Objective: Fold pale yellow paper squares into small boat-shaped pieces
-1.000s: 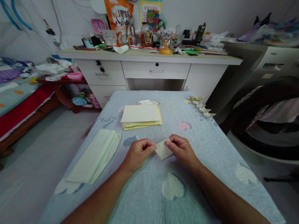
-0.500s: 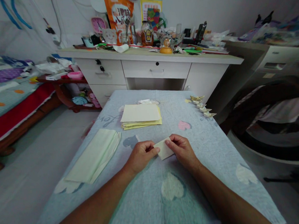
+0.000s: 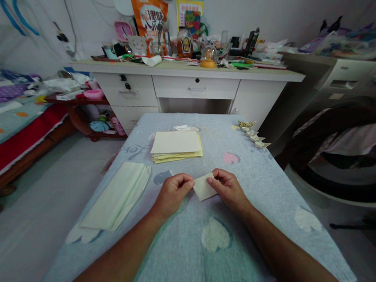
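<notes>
We see the left hand (image 3: pixel 175 192) with thumb and forefinger pinched together at the left corner of a small cream paper piece (image 3: pixel 203 189); the right hand (image 3: pixel 228 186) grips the same paper near its upper right, thumb pressed flat on the face and fingers curled behind, so that both hands are nearly closed; we find the paper between them, toward the middle of the table, tilted slightly, its lower edge free. Beyond it we see a stack of cream and yellow sheets (image 3: pixel 175 142) on the pale blue tablecloth (image 3: pixel 190 261); a long pale folded sheet (image 3: pixel 113 200) lies to the left, near the left forearm; at the far right edge we make out a row of small folded paper boats (image 3: pixel 257 139), the farthest one patterned dark and yellow; behind the table stands a white desk (image 3: pixel 178 88), its top crowded.
</notes>
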### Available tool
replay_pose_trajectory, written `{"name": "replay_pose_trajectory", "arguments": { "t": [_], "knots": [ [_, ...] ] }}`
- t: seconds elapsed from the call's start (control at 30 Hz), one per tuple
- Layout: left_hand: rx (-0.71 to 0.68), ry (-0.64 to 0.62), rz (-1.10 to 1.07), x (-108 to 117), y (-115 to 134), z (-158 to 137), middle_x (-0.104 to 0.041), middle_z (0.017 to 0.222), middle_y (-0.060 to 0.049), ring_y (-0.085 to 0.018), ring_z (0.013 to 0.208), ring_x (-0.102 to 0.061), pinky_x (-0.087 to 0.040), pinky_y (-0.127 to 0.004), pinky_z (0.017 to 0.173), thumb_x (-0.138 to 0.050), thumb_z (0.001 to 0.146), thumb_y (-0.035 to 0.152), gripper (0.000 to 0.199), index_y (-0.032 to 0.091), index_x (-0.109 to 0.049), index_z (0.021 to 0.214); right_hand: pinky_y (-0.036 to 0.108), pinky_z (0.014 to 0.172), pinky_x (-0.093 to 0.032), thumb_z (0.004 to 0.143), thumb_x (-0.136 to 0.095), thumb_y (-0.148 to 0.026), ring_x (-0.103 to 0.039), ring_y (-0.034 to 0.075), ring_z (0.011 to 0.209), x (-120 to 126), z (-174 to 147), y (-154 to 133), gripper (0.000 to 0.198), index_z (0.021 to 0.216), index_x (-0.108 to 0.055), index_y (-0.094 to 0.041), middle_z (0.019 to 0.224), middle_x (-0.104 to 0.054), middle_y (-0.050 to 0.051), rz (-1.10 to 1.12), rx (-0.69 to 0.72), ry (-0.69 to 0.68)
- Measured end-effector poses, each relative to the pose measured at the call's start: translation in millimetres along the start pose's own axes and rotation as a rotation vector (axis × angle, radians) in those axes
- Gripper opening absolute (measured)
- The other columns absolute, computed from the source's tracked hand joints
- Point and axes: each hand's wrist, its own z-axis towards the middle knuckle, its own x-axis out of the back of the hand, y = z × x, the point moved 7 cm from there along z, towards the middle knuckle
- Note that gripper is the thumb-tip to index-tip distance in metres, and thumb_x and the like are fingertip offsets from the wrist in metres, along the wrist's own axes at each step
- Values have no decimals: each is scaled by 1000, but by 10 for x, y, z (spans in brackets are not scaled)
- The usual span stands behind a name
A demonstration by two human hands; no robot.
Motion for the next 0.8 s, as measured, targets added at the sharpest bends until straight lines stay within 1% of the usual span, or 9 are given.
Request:
{"name": "replay_pose_trajectory", "arguments": {
  "t": [0.13,0.17,0.2,0.27,0.4,0.47,0.53,0.67,0.8],
  "knots": [
    [-12,-42,19,-43,14,-18,-57,71,0,-13,66,-53,-41,-23,62,-60,83,36,22,15,-63,81,22,57,-34,85,-61,-41,-43,10,61,9,-7,-6,26,73,-57,-18,66,-50,-2,-43,16,-5],
    [-19,-36,27,-51,22,-24,-61,78,-2,-14,72,-56,-43,-23,65,-62,81,35,22,15,-64,90,22,57,-34,85,-61,-40,-43,10,60,5,-7,-4,26,73,-57,-18,66,-49,-3,-51,15,-10],
    [-25,-20,28,-55,31,-28,-63,87,-3,-15,78,-58,-44,-24,68,-66,78,34,27,16,-63,98,22,57,-34,84,-61,-40,-43,10,60,-1,-6,-1,26,73,-57,-18,66,-49,-3,-60,12,-17],
    [-21,-11,29,-85,39,-36,-64,92,-4,-16,81,-59,-44,-24,68,-70,74,34,34,16,-62,103,22,57,-35,84,-61,-40,-44,11,61,-24,-5,0,25,73,-57,-18,67,-50,-2,-76,10,-33],
    [21,-68,30,-180,19,-42,-60,74,0,-13,67,-54,-41,-22,61,-66,78,37,24,15,-64,88,22,59,-36,84,-61,-39,-46,11,63,-80,-10,-20,23,75,-59,-18,68,-52,-2,-97,20,-61],
    [29,-90,13,-201,13,-43,-56,67,2,-12,62,-50,-38,-22,57,-63,80,38,23,15,-63,80,23,61,-37,84,-61,-40,-47,12,64,-104,-13,-33,23,76,-60,-18,69,-53,-2,-101,18,-80],
    [31,-81,-33,-187,13,-39,-52,65,3,-11,61,-48,-36,-21,56,-62,80,38,24,15,-60,76,23,63,-38,83,-62,-41,-48,12,66,-121,-13,-46,24,78,-61,-18,70,-54,-1,-100,13,-107],
    [55,-51,-140,-142,4,-34,-52,66,2,-11,61,-47,-36,-21,57,-61,81,37,23,14,-56,78,24,65,-38,84,-61,-43,-50,13,67,-128,-4,-51,27,76,-59,-17,70,-55,-1,-108,2,-145],
    [44,-83,-221,-160,18,-42,-55,72,2,-12,66,-51,-38,-22,59,-64,78,36,23,16,-55,86,24,63,-37,84,-60,-42,-48,13,66,-152,-2,-27,28,72,-58,-17,67,-54,-1,-160,6,-166]
  ]
}}
